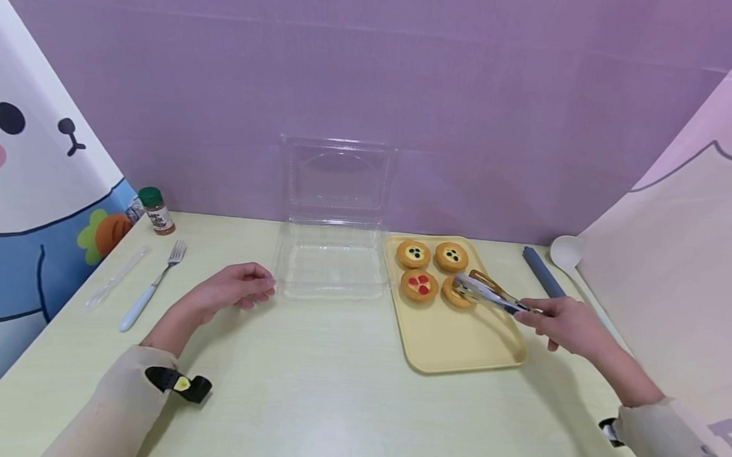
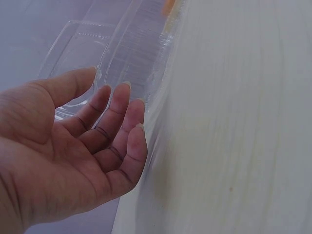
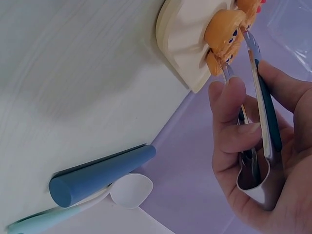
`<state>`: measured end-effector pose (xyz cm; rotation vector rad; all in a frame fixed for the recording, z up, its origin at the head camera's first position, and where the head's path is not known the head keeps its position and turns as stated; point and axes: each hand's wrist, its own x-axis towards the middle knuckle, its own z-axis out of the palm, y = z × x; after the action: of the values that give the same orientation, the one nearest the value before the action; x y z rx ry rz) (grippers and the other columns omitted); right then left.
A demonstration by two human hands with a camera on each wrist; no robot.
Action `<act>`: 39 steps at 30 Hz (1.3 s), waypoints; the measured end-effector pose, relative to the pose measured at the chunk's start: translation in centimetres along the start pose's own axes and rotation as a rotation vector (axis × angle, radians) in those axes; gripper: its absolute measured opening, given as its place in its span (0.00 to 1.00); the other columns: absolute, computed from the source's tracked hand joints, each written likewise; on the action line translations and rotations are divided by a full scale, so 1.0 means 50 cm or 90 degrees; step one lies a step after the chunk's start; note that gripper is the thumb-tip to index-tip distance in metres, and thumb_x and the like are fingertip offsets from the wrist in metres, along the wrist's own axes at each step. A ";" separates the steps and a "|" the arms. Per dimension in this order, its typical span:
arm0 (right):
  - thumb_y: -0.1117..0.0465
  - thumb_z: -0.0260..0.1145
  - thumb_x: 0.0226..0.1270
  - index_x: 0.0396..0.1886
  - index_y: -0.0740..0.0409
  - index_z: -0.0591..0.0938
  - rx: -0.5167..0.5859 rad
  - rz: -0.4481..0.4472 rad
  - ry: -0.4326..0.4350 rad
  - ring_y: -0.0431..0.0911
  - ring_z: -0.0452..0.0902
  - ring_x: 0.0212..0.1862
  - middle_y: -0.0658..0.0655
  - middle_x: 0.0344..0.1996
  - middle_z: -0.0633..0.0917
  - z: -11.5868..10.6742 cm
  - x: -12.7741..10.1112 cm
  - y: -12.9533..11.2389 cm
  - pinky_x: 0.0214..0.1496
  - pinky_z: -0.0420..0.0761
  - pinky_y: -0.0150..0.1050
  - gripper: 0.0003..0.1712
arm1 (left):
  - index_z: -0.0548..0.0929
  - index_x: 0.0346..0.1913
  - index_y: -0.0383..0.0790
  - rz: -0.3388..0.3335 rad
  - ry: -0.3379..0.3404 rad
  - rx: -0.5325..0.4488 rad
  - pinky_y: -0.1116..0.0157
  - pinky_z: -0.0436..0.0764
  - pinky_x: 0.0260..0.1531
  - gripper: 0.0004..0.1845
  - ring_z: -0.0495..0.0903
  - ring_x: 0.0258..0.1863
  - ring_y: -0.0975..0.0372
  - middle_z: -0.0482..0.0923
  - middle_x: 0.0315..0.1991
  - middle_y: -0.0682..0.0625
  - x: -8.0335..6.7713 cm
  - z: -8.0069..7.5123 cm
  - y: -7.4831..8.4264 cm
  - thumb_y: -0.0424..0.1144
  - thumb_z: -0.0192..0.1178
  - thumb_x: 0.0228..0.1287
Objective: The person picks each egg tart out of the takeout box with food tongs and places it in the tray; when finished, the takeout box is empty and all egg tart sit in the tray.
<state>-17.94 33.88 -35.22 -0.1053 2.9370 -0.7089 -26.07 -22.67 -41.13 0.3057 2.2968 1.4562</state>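
Tongs (image 1: 489,294) tips cover near-right tart (image 1: 456,293); topping hidden. Spice jar (image 1: 157,211) label too small to read.

Shiny metal tongs (image 1: 489,294), clear glossy plastic box (image 1: 332,254), matt yellow tray (image 1: 459,344).

Bright, even, soft light; faint shadows under the forearms on the table (image 1: 332,406). Head view bows at edges; both wrist views blur up close.
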 end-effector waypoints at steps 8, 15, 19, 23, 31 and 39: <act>0.44 0.64 0.71 0.65 0.65 0.77 0.000 -0.006 0.009 0.42 0.79 0.19 0.56 0.29 0.87 -0.001 -0.001 -0.001 0.23 0.72 0.35 0.34 | 0.73 0.58 0.32 -0.003 0.002 0.002 0.61 0.80 0.48 0.23 0.80 0.50 0.54 0.80 0.53 0.37 -0.001 0.001 0.003 0.49 0.56 0.75; 0.43 0.63 0.71 0.66 0.63 0.77 -0.008 0.000 0.006 0.42 0.79 0.19 0.55 0.30 0.87 0.000 0.001 -0.002 0.24 0.72 0.36 0.34 | 0.73 0.58 0.32 -0.005 0.000 0.000 0.61 0.79 0.48 0.23 0.80 0.51 0.54 0.80 0.53 0.38 -0.002 0.001 0.002 0.50 0.56 0.75; 0.42 0.63 0.71 0.66 0.63 0.77 -0.007 0.003 0.003 0.43 0.79 0.20 0.56 0.31 0.88 0.001 0.002 -0.003 0.24 0.72 0.36 0.35 | 0.73 0.58 0.32 -0.004 0.000 -0.001 0.61 0.79 0.48 0.23 0.80 0.51 0.54 0.80 0.52 0.39 -0.003 0.001 0.004 0.50 0.55 0.76; 0.42 0.63 0.71 0.66 0.63 0.76 -0.005 0.004 0.000 0.43 0.79 0.20 0.56 0.30 0.88 0.003 0.003 -0.003 0.24 0.72 0.36 0.35 | 0.73 0.58 0.31 -0.002 0.000 -0.002 0.61 0.79 0.48 0.23 0.80 0.50 0.54 0.80 0.52 0.38 -0.003 0.002 0.005 0.49 0.55 0.76; 0.42 0.63 0.71 0.67 0.62 0.76 0.000 0.005 -0.003 0.43 0.79 0.20 0.56 0.30 0.87 0.005 0.005 -0.001 0.23 0.72 0.36 0.35 | 0.73 0.58 0.32 -0.005 0.000 -0.002 0.61 0.80 0.48 0.24 0.80 0.49 0.55 0.81 0.52 0.39 -0.001 0.001 0.002 0.50 0.56 0.75; 0.42 0.64 0.71 0.68 0.62 0.75 0.018 0.009 -0.010 0.43 0.79 0.20 0.57 0.33 0.87 0.003 0.005 0.002 0.20 0.73 0.37 0.36 | 0.73 0.58 0.31 -0.003 -0.001 -0.005 0.60 0.80 0.48 0.24 0.80 0.49 0.55 0.81 0.51 0.39 -0.002 -0.002 0.002 0.50 0.56 0.75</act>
<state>-18.16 33.86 -35.43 -0.0863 2.9088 -0.7445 -26.03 -22.72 -40.99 0.2990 2.2885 1.4605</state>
